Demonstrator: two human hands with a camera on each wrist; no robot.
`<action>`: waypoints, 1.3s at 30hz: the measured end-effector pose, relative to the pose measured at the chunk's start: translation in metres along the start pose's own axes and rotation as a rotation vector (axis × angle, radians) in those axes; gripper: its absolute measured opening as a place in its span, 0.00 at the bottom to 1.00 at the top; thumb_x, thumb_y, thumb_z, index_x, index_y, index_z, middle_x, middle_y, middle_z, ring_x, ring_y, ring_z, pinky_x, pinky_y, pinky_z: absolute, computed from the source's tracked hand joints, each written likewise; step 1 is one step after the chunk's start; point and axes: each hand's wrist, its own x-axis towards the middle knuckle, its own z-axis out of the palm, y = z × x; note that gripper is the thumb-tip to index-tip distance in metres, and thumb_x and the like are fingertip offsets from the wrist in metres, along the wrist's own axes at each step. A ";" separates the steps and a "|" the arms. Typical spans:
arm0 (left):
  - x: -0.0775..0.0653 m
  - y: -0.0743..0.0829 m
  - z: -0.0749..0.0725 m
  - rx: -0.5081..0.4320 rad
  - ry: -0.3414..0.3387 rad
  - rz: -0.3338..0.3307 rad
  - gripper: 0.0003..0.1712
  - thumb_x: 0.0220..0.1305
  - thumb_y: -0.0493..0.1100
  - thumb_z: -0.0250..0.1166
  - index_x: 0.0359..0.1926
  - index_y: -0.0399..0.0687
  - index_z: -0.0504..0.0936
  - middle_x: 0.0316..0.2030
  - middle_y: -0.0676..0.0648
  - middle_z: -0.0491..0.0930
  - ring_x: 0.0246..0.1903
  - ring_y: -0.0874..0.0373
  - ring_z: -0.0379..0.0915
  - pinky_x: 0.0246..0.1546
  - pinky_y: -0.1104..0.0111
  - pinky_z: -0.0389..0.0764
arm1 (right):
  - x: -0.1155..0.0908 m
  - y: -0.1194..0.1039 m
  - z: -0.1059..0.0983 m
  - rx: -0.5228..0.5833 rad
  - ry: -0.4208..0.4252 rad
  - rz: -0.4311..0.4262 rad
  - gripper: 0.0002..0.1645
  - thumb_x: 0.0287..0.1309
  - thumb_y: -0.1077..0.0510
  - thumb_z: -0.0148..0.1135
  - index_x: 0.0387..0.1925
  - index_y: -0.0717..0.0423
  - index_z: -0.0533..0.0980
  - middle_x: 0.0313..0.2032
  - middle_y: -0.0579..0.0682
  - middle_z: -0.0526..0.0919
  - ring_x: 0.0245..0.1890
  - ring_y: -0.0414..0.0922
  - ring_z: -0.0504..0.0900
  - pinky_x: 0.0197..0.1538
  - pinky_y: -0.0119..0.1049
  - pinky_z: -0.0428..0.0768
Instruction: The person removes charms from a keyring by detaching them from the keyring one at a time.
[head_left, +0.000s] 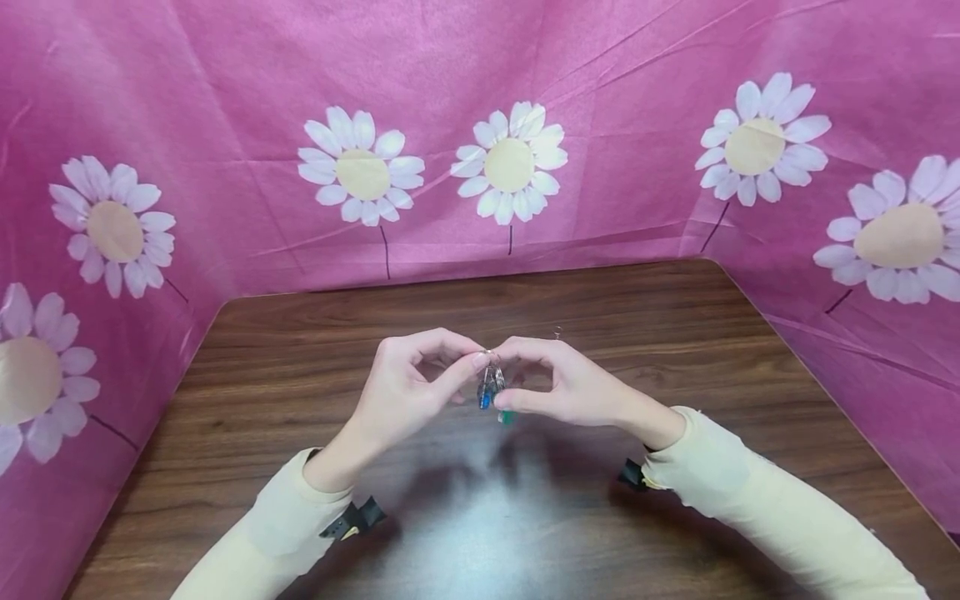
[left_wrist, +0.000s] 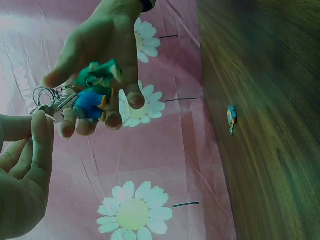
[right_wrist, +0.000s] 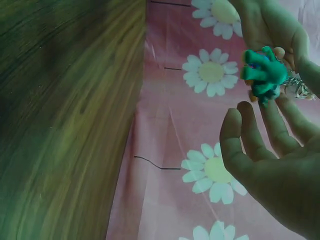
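Both hands meet over the middle of the table at a bunch of keychains (head_left: 491, 379) with metal rings, chains and small figures. My left hand (head_left: 408, 383) pinches the rings (left_wrist: 46, 95) at the top between thumb and forefinger. The right hand (head_left: 570, 379) has its forefinger by the rings and its thumb against the hanging figures; its other fingers curl behind them in the left wrist view. One figure is blue (left_wrist: 91, 105) with yellowish ends, another green (right_wrist: 267, 74). Exactly how the rings join is too small to tell.
A small blue and orange keychain (left_wrist: 231, 115) lies apart on the brown wooden table (head_left: 300, 517); in the head view only its ring (head_left: 558, 332) shows beyond the right hand. A pink cloth (head_left: 247, 67) with white flowers surrounds the table's back and sides.
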 end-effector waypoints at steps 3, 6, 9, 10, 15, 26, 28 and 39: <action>-0.001 0.000 0.000 0.029 0.004 0.044 0.02 0.66 0.39 0.71 0.38 0.48 0.89 0.29 0.54 0.87 0.18 0.54 0.81 0.19 0.64 0.84 | 0.003 0.000 0.001 0.035 0.004 -0.035 0.12 0.61 0.62 0.72 0.46 0.48 0.84 0.42 0.44 0.85 0.42 0.46 0.83 0.48 0.41 0.85; -0.001 -0.001 -0.002 0.065 0.005 0.080 0.02 0.65 0.40 0.71 0.38 0.48 0.89 0.28 0.55 0.87 0.17 0.57 0.80 0.16 0.64 0.83 | 0.004 -0.001 0.000 0.047 0.018 -0.057 0.08 0.63 0.64 0.70 0.39 0.48 0.86 0.40 0.45 0.85 0.42 0.45 0.83 0.48 0.40 0.85; 0.000 -0.001 -0.003 0.097 0.004 0.105 0.02 0.65 0.40 0.71 0.37 0.48 0.89 0.29 0.56 0.87 0.16 0.61 0.79 0.14 0.65 0.81 | 0.003 -0.002 -0.004 0.021 0.045 -0.073 0.11 0.61 0.67 0.70 0.39 0.47 0.87 0.37 0.44 0.86 0.39 0.45 0.83 0.47 0.37 0.83; 0.000 -0.001 -0.004 0.105 0.004 0.110 0.02 0.65 0.40 0.72 0.37 0.48 0.89 0.29 0.56 0.87 0.16 0.61 0.78 0.14 0.66 0.80 | 0.003 -0.002 -0.006 0.013 0.051 -0.076 0.12 0.61 0.67 0.70 0.39 0.47 0.87 0.37 0.44 0.86 0.38 0.44 0.83 0.46 0.37 0.83; 0.001 -0.001 -0.006 0.131 -0.010 0.108 0.01 0.64 0.40 0.72 0.37 0.50 0.90 0.27 0.58 0.86 0.16 0.59 0.77 0.14 0.68 0.78 | 0.003 -0.006 -0.012 0.015 0.054 -0.074 0.11 0.62 0.66 0.70 0.40 0.48 0.87 0.34 0.44 0.86 0.31 0.44 0.82 0.35 0.38 0.84; 0.001 0.000 -0.003 0.107 -0.045 0.020 0.02 0.65 0.39 0.72 0.37 0.51 0.90 0.28 0.60 0.86 0.18 0.62 0.80 0.18 0.65 0.84 | 0.007 -0.006 -0.015 -0.258 0.123 -0.239 0.13 0.57 0.67 0.73 0.41 0.48 0.87 0.34 0.36 0.85 0.31 0.34 0.80 0.33 0.28 0.82; 0.001 -0.001 -0.004 0.107 -0.033 0.019 0.02 0.65 0.39 0.72 0.37 0.51 0.90 0.28 0.58 0.87 0.17 0.62 0.80 0.18 0.65 0.84 | 0.007 -0.006 -0.016 -0.288 0.108 -0.254 0.14 0.56 0.67 0.74 0.42 0.49 0.87 0.35 0.36 0.84 0.34 0.34 0.80 0.37 0.30 0.82; 0.000 -0.004 -0.003 0.071 -0.013 0.060 0.02 0.66 0.40 0.71 0.37 0.47 0.89 0.30 0.51 0.88 0.19 0.60 0.82 0.18 0.62 0.85 | 0.004 -0.001 -0.019 -0.034 -0.064 -0.053 0.19 0.65 0.66 0.66 0.55 0.48 0.82 0.46 0.42 0.84 0.47 0.44 0.81 0.53 0.41 0.81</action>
